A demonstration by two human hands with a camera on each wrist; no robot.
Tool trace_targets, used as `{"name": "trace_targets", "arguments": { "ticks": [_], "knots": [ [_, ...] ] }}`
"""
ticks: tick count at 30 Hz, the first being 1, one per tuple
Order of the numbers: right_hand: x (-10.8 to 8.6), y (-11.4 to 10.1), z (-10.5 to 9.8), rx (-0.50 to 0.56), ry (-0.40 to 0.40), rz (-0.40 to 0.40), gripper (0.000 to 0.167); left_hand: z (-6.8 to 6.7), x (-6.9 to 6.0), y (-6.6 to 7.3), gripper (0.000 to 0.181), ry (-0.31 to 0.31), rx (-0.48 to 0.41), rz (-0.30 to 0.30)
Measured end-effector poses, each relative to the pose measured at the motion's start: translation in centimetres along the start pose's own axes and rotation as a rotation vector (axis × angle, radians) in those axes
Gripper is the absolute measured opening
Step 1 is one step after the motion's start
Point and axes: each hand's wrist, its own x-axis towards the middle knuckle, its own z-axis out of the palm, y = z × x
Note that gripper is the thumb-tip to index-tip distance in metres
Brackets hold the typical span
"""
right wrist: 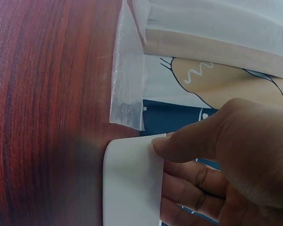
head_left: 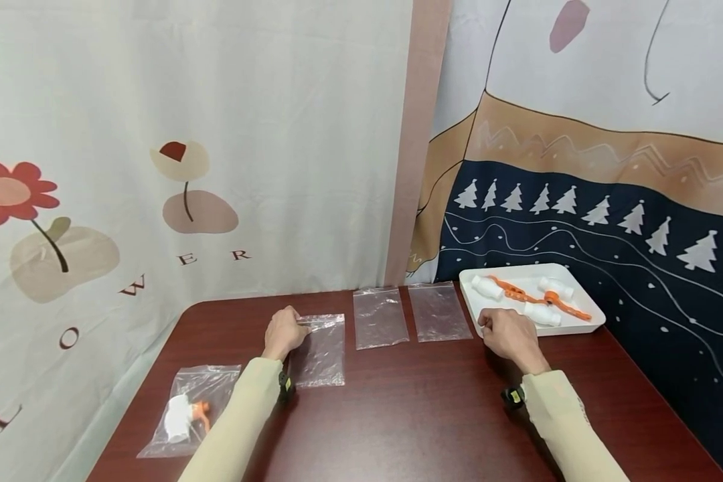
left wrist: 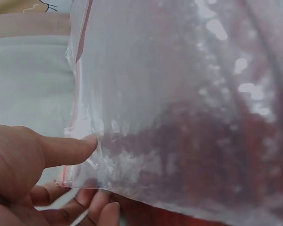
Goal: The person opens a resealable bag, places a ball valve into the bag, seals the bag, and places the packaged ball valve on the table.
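My left hand (head_left: 285,332) pinches the top left corner of a clear zip bag (head_left: 322,355); in the left wrist view the thumb of the hand (left wrist: 42,160) lies on the bag (left wrist: 146,117) near its red seal line, fingers behind. At the right, my right hand (head_left: 511,335) is at the near left edge of a white tray (head_left: 584,327). The right wrist view has the thumb of that hand (right wrist: 212,155) on the rim of the tray (right wrist: 132,179), fingers on its other side. White fittings (head_left: 542,314) and orange pieces (head_left: 514,290) lie in the tray.
Two flat clear bags (head_left: 381,318) (head_left: 438,312) lie side by side between the held bag and the tray. Near the left edge of the brown table (head_left: 422,415), another bag (head_left: 207,381) holds a white fitting (head_left: 178,418) and an orange piece (head_left: 201,414). Printed curtains (head_left: 313,147) hang behind.
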Motion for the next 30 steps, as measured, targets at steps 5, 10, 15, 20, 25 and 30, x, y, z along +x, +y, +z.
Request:
{"name": "trace_targets", "arguments": {
  "ticks": [5,10,15,20,25,30],
  "knots": [
    [-0.1,0.0,0.1,-0.009,0.0,0.006,0.014,0.4,-0.2,-0.6,0.011,0.04,-0.041,0.043],
    [0.0,0.0,0.2,-0.007,0.013,0.001,0.015,0.3,-0.6,-1.0,0.004,0.044,-0.081,0.066],
    [0.1,0.1,0.3,-0.008,0.014,0.0,0.015,-0.1,-1.1,-1.4,0.005,0.039,-0.143,0.076],
    [-0.1,0.1,0.2,-0.007,0.018,-0.001,0.015,-0.7,-1.8,-1.5,0.008,0.071,-0.219,0.117],
    [-0.1,0.1,0.3,-0.007,0.018,-0.001,0.014,-1.6,-2.7,-1.1,0.01,0.102,-0.279,0.145],
    [-0.1,0.2,0.4,-0.004,0.014,0.003,0.014,-2.5,-3.5,-0.4,0.01,0.132,-0.313,0.158]
  ]
}}
